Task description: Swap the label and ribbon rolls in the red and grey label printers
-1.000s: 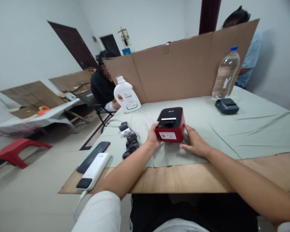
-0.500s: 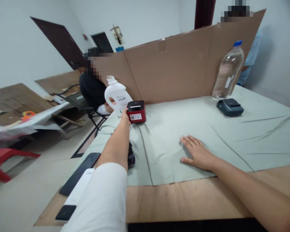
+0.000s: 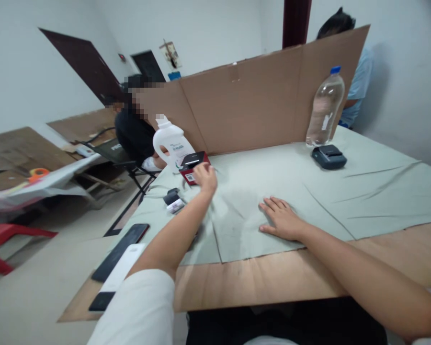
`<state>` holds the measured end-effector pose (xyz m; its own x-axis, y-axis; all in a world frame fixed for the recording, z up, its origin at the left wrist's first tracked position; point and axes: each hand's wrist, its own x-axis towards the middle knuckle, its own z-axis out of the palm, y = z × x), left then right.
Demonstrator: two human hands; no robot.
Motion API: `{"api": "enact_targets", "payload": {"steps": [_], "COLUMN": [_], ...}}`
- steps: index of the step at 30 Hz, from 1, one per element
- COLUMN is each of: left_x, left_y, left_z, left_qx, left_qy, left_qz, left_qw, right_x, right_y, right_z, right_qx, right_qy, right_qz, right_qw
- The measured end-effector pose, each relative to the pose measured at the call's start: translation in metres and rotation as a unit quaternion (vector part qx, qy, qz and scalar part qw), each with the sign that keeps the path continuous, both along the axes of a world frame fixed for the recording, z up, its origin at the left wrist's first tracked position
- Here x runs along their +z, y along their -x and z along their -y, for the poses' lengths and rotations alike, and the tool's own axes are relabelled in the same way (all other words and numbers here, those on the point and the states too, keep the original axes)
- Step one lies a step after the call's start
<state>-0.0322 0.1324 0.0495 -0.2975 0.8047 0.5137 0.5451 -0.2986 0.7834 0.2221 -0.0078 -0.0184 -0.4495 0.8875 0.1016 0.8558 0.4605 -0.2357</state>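
On the far left of the cloth stands a small red box with a black top (image 3: 196, 158). It has a white label with a square code on its front. My left hand (image 3: 206, 177) is at its right front corner with loosely bent fingers, covering part of the front; whether they touch the box is unclear. My right hand (image 3: 280, 218) lies flat on the pale green cloth (image 3: 244, 182), fingers spread, holding nothing. Behind the box is a white jug-shaped bottle with a handle (image 3: 175, 143). Small dark and white items (image 3: 174, 201) lie beyond my left forearm.
A clear bottle with a blue cap (image 3: 325, 112) and a dark, rounded device (image 3: 328, 157) stand at back right. Cardboard (image 3: 247, 100) walls off the back. Dark phone-like slab (image 3: 122, 251) and white box (image 3: 120, 268) lie at left. People sit beyond; a red stool (image 3: 7, 244) stands left.
My left hand has moved from the red box's left side to its right front corner. The box has turned, its label now facing further left. My right hand stays flat on the cloth.
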Motion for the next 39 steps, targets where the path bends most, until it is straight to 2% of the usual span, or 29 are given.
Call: {"api": "enact_targets", "payload": {"steps": [1,4,7,11,14,15,17,20,22,24,26,28,30,33,35,37,38,39], "left_x": [-0.012,-0.052,-0.076,-0.078,-0.074,-0.073,-0.071,-0.069,-0.066,-0.064,-0.062,-0.061,-0.061,-0.062,-0.062,-0.061,-0.059,-0.057], "left_y": [-0.016,-0.054,-0.062,-0.054,-0.056,-0.058,-0.062,-0.064,-0.065,-0.065,-0.066,-0.066,-0.065,-0.061,-0.058,-0.058,-0.058,-0.059], "left_z": [0.015,0.065,0.101,0.109,0.105,0.104,0.104,0.107,0.108,0.109,0.111,0.112,0.112,0.111,0.11,0.11,0.111,0.112], "left_qx": [0.018,-0.075,-0.131,-0.131,-0.122,-0.12,-0.12,-0.128,-0.133,-0.14,-0.148,-0.154,-0.159,-0.214,-0.262,-0.293,-0.309,-0.328], "left_qy": [0.017,0.047,0.055,0.081,0.108,0.118,0.134,0.146,0.151,0.154,0.157,0.156,0.141,0.068,0.035,0.068,0.105,0.147], "left_qz": [-0.028,-0.11,-0.141,-0.142,-0.178,-0.193,-0.218,-0.242,-0.251,-0.255,-0.258,-0.258,-0.245,-0.171,-0.086,0.037,0.114,0.194], "left_qw": [0.999,0.99,0.98,0.978,0.97,0.967,0.959,0.951,0.947,0.944,0.942,0.941,0.946,0.959,0.961,0.953,0.938,0.913], "right_x": [0.001,0.001,-0.001,-0.003,0.004,0.009,0.02,0.035,0.039,0.037,0.034,0.032,0.033,0.04,0.046,0.05,0.051,0.051], "right_y": [0.0,0.001,0.005,0.004,-0.017,-0.03,-0.068,-0.134,-0.171,-0.195,-0.205,-0.204,-0.195,-0.172,-0.151,-0.124,-0.108,-0.091], "right_z": [0.0,0.003,0.013,0.02,-0.004,-0.02,-0.056,-0.109,-0.132,-0.143,-0.146,-0.145,-0.142,-0.137,-0.13,-0.117,-0.108,-0.097], "right_qx": [0.0,0.001,-0.008,0.007,0.006,-0.034,-0.173,-0.351,-0.45,-0.501,-0.508,-0.51,-0.527,-0.522,-0.476,-0.419,-0.39,-0.352], "right_qy": [-0.002,-0.008,-0.01,-0.007,-0.008,-0.02,-0.07,-0.135,-0.128,-0.093,-0.054,-0.043,-0.058,-0.065,-0.054,-0.049,-0.052,-0.06], "right_qz": [-0.002,-0.002,0.006,0.008,-0.007,-0.012,-0.016,-0.032,-0.048,-0.066,-0.076,-0.079,-0.097,-0.216,-0.294,-0.326,-0.333,-0.341], "right_qw": [1.0,1.0,1.0,1.0,1.0,0.999,0.982,0.926,0.882,0.858,0.856,0.856,0.843,0.822,0.827,0.846,0.857,0.87]}}
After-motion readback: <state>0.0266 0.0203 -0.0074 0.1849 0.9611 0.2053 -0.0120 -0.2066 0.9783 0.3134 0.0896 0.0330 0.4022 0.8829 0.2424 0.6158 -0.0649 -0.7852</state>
